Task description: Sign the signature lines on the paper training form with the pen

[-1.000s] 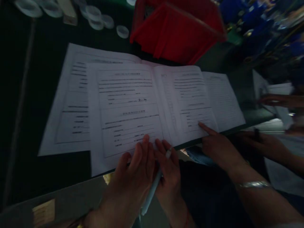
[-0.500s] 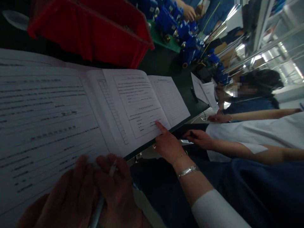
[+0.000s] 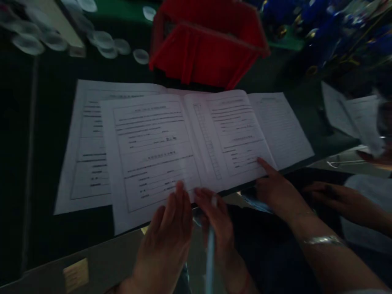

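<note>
A printed form [image 3: 153, 143] lies over another sheet on the dark table. My left hand [image 3: 170, 228] rests at the form's lower right part, its fingers stretched out and close together. Beside it, my right hand [image 3: 219, 228] grips a light-coloured pen [image 3: 210, 253], which points up between its fingers. The right fingertips are at the near edge of the papers. An open booklet [image 3: 232, 130] of printed pages adjoins the form. A co-worker's hand [image 3: 277, 188], with a silver bracelet, points with one finger at a line low on its page.
A red plastic bin [image 3: 211, 53] stands behind the papers. Translucent round discs [image 3: 104, 43] lie at the back left. Blue parts [image 3: 318, 53] with brass fittings crowd the back right, blurred. At the right, another person's hand [image 3: 339, 200] is near the table edge, below loose papers [image 3: 364, 116].
My view has swung left and back, so the papers and bin sit further right and more table shows. My hands stay by the form; the co-worker's finger still points at the page.
</note>
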Motion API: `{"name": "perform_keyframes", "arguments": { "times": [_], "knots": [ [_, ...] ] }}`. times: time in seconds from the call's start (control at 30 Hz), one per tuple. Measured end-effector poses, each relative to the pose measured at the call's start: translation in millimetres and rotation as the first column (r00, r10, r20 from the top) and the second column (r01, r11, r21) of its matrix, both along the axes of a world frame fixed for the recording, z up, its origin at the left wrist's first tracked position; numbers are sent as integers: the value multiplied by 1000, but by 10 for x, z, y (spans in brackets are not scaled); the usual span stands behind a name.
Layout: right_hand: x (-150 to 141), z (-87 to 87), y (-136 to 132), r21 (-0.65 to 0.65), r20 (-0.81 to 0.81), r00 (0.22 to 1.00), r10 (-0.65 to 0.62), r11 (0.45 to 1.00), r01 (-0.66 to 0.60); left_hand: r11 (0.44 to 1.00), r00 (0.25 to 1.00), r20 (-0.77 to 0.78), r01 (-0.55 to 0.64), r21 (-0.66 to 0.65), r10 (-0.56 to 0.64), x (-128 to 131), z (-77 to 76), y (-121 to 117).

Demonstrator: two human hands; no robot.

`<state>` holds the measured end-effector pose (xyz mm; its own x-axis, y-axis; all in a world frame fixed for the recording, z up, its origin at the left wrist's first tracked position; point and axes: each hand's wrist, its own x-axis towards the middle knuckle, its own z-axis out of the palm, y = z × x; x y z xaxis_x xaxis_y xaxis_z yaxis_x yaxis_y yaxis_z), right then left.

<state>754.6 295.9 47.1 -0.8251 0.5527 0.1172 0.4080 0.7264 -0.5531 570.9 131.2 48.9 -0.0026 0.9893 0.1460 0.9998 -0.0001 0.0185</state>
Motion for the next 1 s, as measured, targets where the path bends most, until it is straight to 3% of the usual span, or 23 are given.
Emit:
{"name": "perform_keyframes", "arguments": {
  "times": [0.1, 0.17, 0.23, 0.27, 0.4, 0.53, 0.7, 0.77, 0.87, 0.9, 0.97, 1.0],
  "knots": [
    [215, 66, 308, 77, 19, 987, 162, 984, -163, 999, 999, 7, -48, 23, 48, 14, -95, -22],
    [402, 79, 549, 280, 272, 876, 398, 838, -468, 997, 1000, 5, -28, 73, 28, -10, -147, -39],
    [557, 65, 726, 326, 392, 779, 490, 718, -615, 997, 999, -17, 31, 68, -30, -57, -148, -31],
    [613, 50, 784, 329, 385, 773, 504, 708, -625, 996, 997, -22, 69, 50, -68, -86, -134, -17],
    [708, 20, 914, 306, 285, 834, 473, 779, -547, 983, 987, -3, 163, 85, -163, -168, -82, 51],
    [676, 147, 1021, 125, 410, 726, 552, 755, -644, 973, 986, -9, 167, 158, -167, -170, -124, 62],
    [578, 326, 1046, -81, 377, 798, 471, 875, -478, 977, 986, 56, 147, 155, -157, -196, -181, -36],
    [540, 355, 1022, -172, 356, 826, 437, 900, -401, 980, 987, 105, 100, 171, -119, -135, -206, -30],
    [491, 373, 989, -178, 305, 870, 387, 921, -347, 994, 979, 202, -24, 108, 1, 136, -241, 191],
    [479, 378, 983, -162, 296, 876, 380, 924, -347, 994, 963, 252, -104, 18, 96, 254, -241, 326],
    [466, 386, 983, -140, 302, 871, 388, 921, -363, 933, 891, 313, -258, -250, 330, 460, -209, 632],
    [466, 390, 986, -137, 310, 864, 397, 918, -372, 928, 887, 316, -256, -269, 337, 528, -176, 774]
  ]
}}
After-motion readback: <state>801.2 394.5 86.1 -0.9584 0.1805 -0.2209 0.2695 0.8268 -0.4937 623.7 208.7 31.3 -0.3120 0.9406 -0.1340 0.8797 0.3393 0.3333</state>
